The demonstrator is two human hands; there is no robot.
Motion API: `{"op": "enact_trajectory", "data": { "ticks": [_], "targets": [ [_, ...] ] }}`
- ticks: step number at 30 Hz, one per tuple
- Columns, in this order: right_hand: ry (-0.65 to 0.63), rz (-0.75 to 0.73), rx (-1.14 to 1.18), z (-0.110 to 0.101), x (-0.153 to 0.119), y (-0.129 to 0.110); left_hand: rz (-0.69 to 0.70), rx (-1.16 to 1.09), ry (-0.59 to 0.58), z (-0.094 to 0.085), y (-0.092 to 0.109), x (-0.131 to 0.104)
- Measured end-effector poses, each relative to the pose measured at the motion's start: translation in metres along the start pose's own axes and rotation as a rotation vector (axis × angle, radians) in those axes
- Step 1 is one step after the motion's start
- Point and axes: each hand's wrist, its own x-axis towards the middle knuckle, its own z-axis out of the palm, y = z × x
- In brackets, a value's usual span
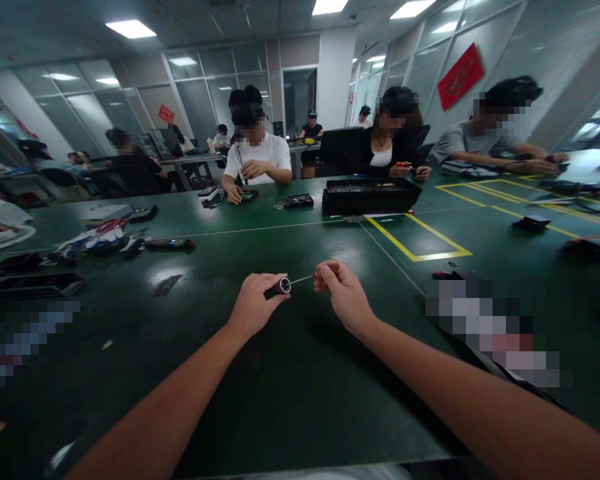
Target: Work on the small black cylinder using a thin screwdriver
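Above the middle of the green table [290,387], my left hand [255,300] grips a short dark cylinder [283,286]. The cylinder's round end has a bright silver rim and faces me; its inside is too small to make out. My right hand [343,290] is closed, with thumb and fingertips pinching a thin metal rod [301,279]. The rod runs left to the cylinder's rim; I cannot tell whether it goes inside. A small reddish spot shows at my right fingertips. The rod's right end is hidden by the fingers.
A long black box [370,197] stands beyond my hands. Gloves [103,240] and a dark pen-like tool [169,245] lie left. Yellow tape [443,256] marks the table at right, above a blurred-out packet [485,320]. A person in white [260,157] and others work opposite.
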Motion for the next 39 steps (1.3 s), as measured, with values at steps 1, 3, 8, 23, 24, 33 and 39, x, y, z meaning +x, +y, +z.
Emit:
{"op": "enact_trajectory", "data": {
  "ticks": [1,3,8,23,24,33,39],
  "targets": [
    [-0.008,-0.015,-0.023,0.000,-0.001,-0.001,-0.003,0.000,0.002,0.000,0.000,0.000],
    [-0.016,-0.031,-0.071,-0.001,-0.002,-0.005,-0.013,-0.003,0.007,0.000,0.000,-0.001],
    [0.013,-0.058,-0.362,-0.005,-0.005,-0.015,-0.015,-0.007,0.027,0.000,0.000,0.000],
    [-0.208,-0.213,-0.441,-0.008,-0.007,-0.019,0.015,0.016,-0.005,0.004,-0.002,-0.001],
    [-0.202,-0.204,-0.467,-0.008,-0.008,-0.020,0.008,0.017,-0.004,0.004,-0.002,-0.001],
    [-0.067,-0.156,-0.376,-0.002,-0.009,-0.013,-0.040,-0.020,0.009,0.000,0.001,-0.001],
    [-0.070,-0.122,-0.386,-0.003,-0.007,-0.013,-0.021,-0.034,0.028,-0.001,0.002,0.000]
  ]
}}
